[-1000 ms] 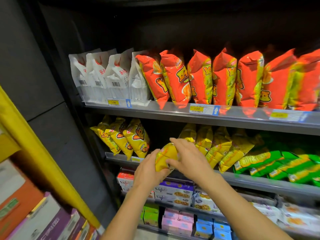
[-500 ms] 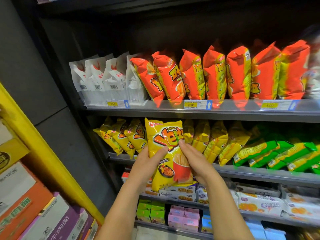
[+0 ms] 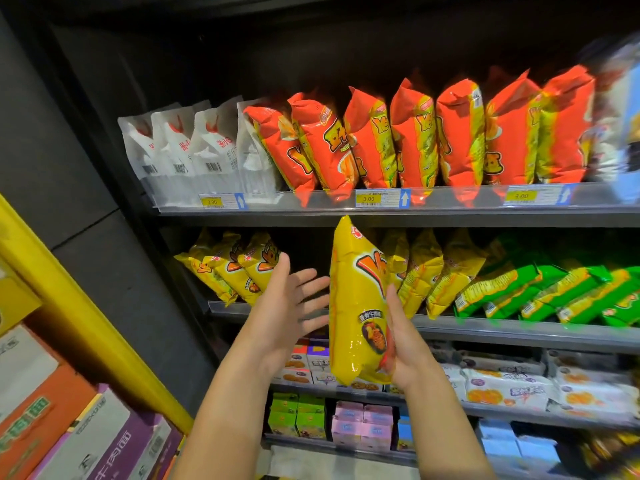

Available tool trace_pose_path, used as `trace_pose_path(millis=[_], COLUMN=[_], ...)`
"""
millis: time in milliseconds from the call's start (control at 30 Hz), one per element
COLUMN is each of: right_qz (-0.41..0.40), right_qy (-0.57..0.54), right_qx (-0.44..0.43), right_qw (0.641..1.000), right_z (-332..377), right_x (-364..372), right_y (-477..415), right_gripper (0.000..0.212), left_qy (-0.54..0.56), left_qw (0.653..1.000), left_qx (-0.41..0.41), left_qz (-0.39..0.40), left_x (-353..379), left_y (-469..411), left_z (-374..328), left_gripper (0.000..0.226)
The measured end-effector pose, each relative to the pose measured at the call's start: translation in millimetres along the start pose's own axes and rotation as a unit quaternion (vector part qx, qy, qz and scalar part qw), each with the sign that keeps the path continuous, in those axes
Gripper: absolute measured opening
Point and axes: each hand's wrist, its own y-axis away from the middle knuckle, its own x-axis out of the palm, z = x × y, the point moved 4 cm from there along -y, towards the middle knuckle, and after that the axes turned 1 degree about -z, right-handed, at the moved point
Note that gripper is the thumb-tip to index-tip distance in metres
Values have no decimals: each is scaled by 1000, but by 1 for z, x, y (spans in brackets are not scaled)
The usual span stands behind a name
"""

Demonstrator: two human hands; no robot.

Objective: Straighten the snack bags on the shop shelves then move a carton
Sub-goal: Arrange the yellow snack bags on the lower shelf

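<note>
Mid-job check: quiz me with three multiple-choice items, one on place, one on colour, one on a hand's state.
1. Where is the yellow bag?
A) on the top shelf
B) upright before the middle shelf
C) in a carton

2. What colour are the bags right of the yellow row?
A) blue
B) white
C) green

3. How is the left hand?
A) open, fingers spread
B) gripping a carton
C) pinching a price tag

Answers: 1 B, the right hand holds it upright before the row's gap; 2 C, green bags sit there; 3 A, its fingers are straight, holding nothing.
</note>
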Motion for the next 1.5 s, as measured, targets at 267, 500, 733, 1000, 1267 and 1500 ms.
trace_pose_path(millis=[267, 500, 733, 1000, 1267, 1500], right_qz=[4, 11, 21, 57, 69, 45], right_qy=[190, 176, 131, 192, 314, 335], right_qx=[-90, -55, -63, -46, -95, -125], right_qw=[978, 983, 989, 979, 942, 933], right_z=[19, 29, 42, 38, 36, 47], right_x=[29, 35, 25, 32, 32, 6], right_y=[11, 15, 21, 24, 29, 30], right_gripper=[54, 58, 81, 79, 58, 49], left_qy=[-100, -118, 50, 4, -182, -178], left_qw=[995, 989, 996, 998, 977, 972], left_qx=[1, -10, -62, -33, 95, 125], left_qz=[4, -87, -26, -55, -60, 92], left_x=[19, 4, -3, -4, -3, -3], left_y=[4, -4, 3, 4, 7, 13], left_z=[-1, 12, 23, 17, 9, 7], left_gripper=[87, 107, 65, 57, 113, 62])
